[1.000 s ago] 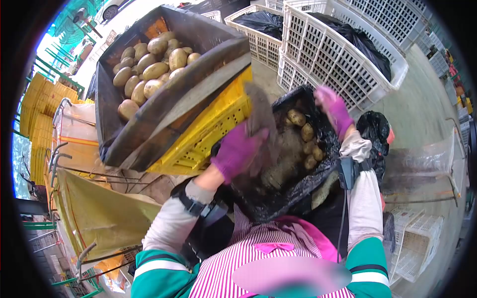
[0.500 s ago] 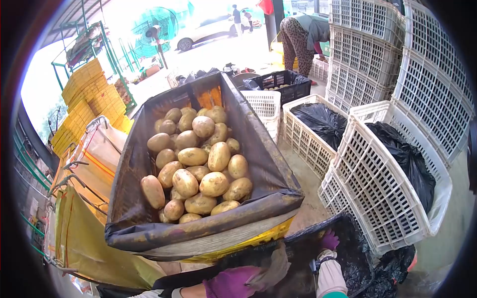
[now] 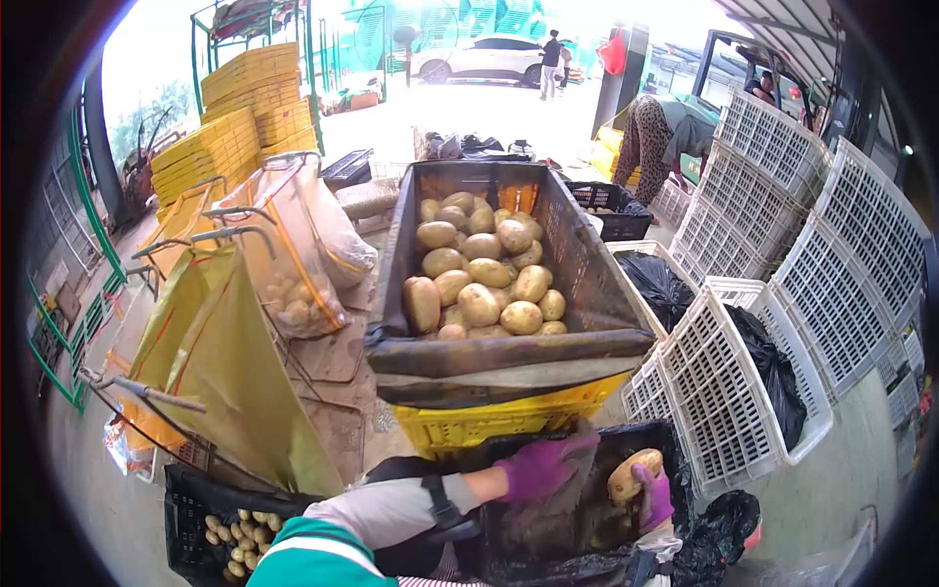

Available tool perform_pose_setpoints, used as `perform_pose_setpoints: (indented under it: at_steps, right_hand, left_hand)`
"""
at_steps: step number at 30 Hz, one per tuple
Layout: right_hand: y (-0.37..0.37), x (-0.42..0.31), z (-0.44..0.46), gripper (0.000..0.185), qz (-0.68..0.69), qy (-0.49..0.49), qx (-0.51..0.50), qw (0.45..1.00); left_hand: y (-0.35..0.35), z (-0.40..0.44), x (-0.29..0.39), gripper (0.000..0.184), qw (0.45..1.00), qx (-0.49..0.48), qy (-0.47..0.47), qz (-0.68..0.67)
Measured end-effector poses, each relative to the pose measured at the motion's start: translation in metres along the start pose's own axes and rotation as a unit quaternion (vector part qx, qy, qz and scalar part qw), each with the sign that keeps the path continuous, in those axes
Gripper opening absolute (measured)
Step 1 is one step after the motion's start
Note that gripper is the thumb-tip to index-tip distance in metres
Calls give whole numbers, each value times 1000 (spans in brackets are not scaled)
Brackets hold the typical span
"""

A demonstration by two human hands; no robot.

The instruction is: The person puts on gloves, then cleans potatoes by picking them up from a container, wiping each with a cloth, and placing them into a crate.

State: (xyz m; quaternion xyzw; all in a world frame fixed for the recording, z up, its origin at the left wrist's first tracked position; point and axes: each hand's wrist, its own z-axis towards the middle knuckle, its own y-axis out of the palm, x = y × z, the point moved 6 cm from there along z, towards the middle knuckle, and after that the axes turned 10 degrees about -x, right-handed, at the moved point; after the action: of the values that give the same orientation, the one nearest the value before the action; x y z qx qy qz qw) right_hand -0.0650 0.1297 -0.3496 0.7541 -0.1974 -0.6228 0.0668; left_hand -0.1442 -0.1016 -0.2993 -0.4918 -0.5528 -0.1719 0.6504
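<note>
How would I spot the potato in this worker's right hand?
Start at the large crate heaped with potatoes. Below it in the picture is a black bin, with the purple-gloved right hand at its right end. That hand holds your potato, the only one gripped rather than piled.

At back, white car point(image 3: 486, 61) with two people point(image 3: 550, 65) beside it. Left, tall stacks of yellow crates point(image 3: 210, 152). At right, stacked white crates point(image 3: 745, 181), bent-over person point(image 3: 648, 137) just beyond. Red item point(image 3: 612, 55) beside dark pillar point(image 3: 634, 76).
</note>
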Motion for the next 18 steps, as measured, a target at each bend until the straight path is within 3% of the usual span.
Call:
perform_pose_setpoints:
  at_steps: [3,5,6,7,9,11,12,13,15,16,18]
  right_hand:
    - [46,-32,-44,46,-11,-41,-20,999]
    - [72,-46,-71,52,-171,-87,51,980]
    - [78,-45,-81,58,-313,-119,109,936]
    - [96,-57,-96,58,-370,-156,99,911]
    - [109,-69,-114,51,-397,-245,32,884]
    - [114,-69,-138,51,-190,-106,-53,975]
    - [119,-79,-150,48,-155,-144,-49,976]
    - [113,-81,-152,55,-206,-201,-35,957]
    - [125,-86,-167,74,-295,-212,-39,931]
    - [127,-79,-170,74,-292,-214,-35,932]
    - [137,-60,-170,89,-198,-231,-143,942]
  left_hand:
    - [22,-18,39,70,993,-38,84,-74]
    - [34,-33,82,77,980,-38,159,-117]
    - [45,-36,89,75,953,-68,157,-251]
    - [55,-41,93,74,909,-93,144,-379]
    - [54,-45,82,68,899,-49,93,-426]
    - [56,-55,86,56,754,-143,136,-627]
    - [55,-64,88,55,722,-115,129,-670]
    - [53,-72,90,56,687,-84,121,-712]
    - [50,-86,106,58,671,-102,156,-718]
    - [53,-83,91,57,653,-61,138,-742]
    - [56,-88,95,56,642,-54,112,-757]
